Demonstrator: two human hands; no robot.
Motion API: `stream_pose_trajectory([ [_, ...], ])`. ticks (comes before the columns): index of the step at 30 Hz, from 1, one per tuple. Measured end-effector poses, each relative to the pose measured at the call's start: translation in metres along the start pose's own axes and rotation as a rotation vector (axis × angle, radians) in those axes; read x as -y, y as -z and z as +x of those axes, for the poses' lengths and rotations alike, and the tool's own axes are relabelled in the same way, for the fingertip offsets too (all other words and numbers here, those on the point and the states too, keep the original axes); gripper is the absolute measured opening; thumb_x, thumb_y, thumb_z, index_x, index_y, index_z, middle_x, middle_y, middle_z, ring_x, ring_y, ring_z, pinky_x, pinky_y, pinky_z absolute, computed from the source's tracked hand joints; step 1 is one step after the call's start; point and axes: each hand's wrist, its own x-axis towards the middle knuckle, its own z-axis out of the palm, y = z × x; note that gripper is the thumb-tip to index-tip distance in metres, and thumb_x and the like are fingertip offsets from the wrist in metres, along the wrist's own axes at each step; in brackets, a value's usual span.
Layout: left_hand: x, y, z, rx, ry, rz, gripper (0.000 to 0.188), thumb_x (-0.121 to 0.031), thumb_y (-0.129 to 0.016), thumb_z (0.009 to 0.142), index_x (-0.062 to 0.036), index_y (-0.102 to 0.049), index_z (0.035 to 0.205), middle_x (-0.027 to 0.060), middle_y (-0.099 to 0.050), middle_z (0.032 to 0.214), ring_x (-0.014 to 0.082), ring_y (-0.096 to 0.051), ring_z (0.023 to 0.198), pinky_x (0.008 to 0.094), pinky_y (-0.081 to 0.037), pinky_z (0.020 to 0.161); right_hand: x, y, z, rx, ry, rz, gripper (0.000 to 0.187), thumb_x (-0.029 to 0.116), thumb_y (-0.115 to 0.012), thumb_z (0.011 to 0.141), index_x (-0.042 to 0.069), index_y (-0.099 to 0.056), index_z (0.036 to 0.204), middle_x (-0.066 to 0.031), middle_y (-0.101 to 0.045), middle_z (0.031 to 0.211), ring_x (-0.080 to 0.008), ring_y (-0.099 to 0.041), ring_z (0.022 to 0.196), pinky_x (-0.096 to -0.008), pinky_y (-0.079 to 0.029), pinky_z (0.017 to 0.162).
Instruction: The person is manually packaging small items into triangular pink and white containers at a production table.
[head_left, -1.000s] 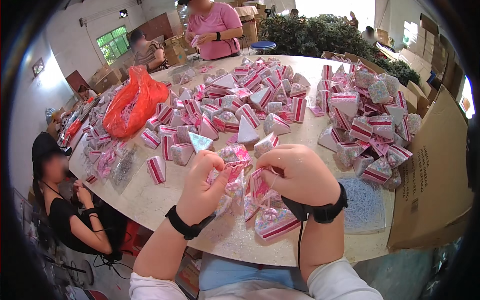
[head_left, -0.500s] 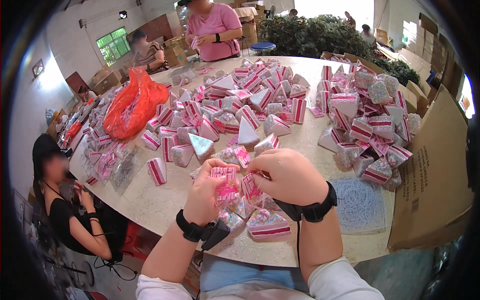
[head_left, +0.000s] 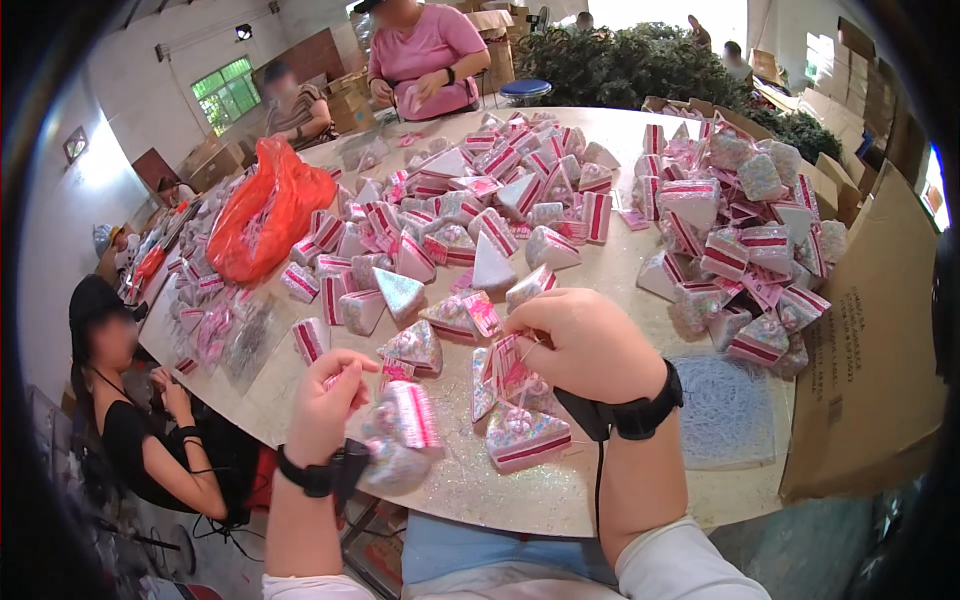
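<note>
My left hand (head_left: 328,402) is closed in a pinch, with a motion-blurred cake-slice ornament (head_left: 405,430) hanging beside it past the table's edge. The string between them is too fine to make out. My right hand (head_left: 578,340) pinches a thin string and pink printed tags (head_left: 512,368). Below it, a glittery cake-slice ornament (head_left: 527,440) with white sides and a dark pink stripe rests on the table. Another slice (head_left: 412,350) lies between my hands, and a tagged slice (head_left: 455,315) sits just beyond.
Piled cake-slice ornaments (head_left: 480,200) cover the far table; another heap (head_left: 745,250) stands right. A red plastic bag (head_left: 265,215) lies left. White strings (head_left: 715,410) lie beside a tall cardboard box (head_left: 865,340). A co-worker in black (head_left: 150,430) sits left; one in pink (head_left: 430,60) stands opposite.
My left hand has moved left and down, away from the right hand, with the blurred ornament swinging beside it. The right hand stays near its place, still on the string and tags.
</note>
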Motion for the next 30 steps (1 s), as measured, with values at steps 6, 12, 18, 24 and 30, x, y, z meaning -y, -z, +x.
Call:
stream_pose_trajectory([
  [6, -0.004, 0.017, -0.003, 0.142, -0.383, 1.075, 0.013, -0.008, -0.061, 0.075, -0.0065, -0.065, 0.088, 0.0094, -0.060, 0.083, 0.0260, -0.058, 0.070, 0.0336, -0.048, 0.063, -0.003, -0.001, 0.001, 0.009, -0.053, -0.004, 0.017, 0.010, -0.060, 0.073, 0.000, -0.064, 0.085, -0.0174, -0.061, 0.075, -0.0322, -0.059, 0.071, -0.0375, -0.048, 0.065],
  [12, 0.017, 0.008, 0.030, 0.480, -0.819, 1.512, 0.019, -0.013, -0.058, 0.074, -0.0137, -0.062, 0.093, 0.0050, -0.056, 0.088, 0.0213, -0.057, 0.084, 0.0358, -0.044, 0.067, 0.001, 0.002, 0.003, 0.035, -0.061, -0.016, 0.017, 0.011, -0.060, 0.072, 0.000, -0.064, 0.084, -0.0171, -0.061, 0.076, -0.0327, -0.059, 0.071, -0.0381, -0.048, 0.066],
  [18, 0.029, -0.007, 0.058, 0.605, -0.878, 1.811, 0.014, -0.019, -0.056, 0.074, -0.0162, -0.059, 0.087, 0.0014, -0.050, 0.087, 0.0185, -0.054, 0.084, 0.0335, -0.041, 0.067, 0.003, 0.008, 0.000, 0.021, -0.110, -0.030, 0.018, 0.013, -0.059, 0.073, 0.002, -0.066, 0.085, -0.0168, -0.063, 0.080, -0.0337, -0.060, 0.077, -0.0403, -0.049, 0.070],
  [24, 0.025, -0.009, 0.062, 0.693, -0.935, 1.740, 0.015, -0.020, -0.056, 0.074, -0.0149, -0.059, 0.088, 0.0011, -0.051, 0.088, 0.0178, -0.054, 0.086, 0.0327, -0.042, 0.067, -0.001, 0.004, 0.001, 0.004, -0.084, -0.015, 0.018, 0.013, -0.059, 0.072, 0.002, -0.065, 0.085, -0.0169, -0.062, 0.077, -0.0344, -0.060, 0.075, -0.0407, -0.048, 0.069],
  [30, 0.019, -0.014, 0.066, 0.688, -1.125, 1.625, 0.017, -0.021, -0.056, 0.075, -0.0153, -0.060, 0.090, 0.0004, -0.052, 0.089, 0.0164, -0.053, 0.084, 0.0306, -0.041, 0.064, 0.000, 0.004, 0.001, 0.015, -0.094, -0.030, 0.016, 0.012, -0.057, 0.073, 0.002, -0.064, 0.083, -0.0175, -0.061, 0.075, -0.0355, -0.058, 0.074, -0.0418, -0.047, 0.067],
])
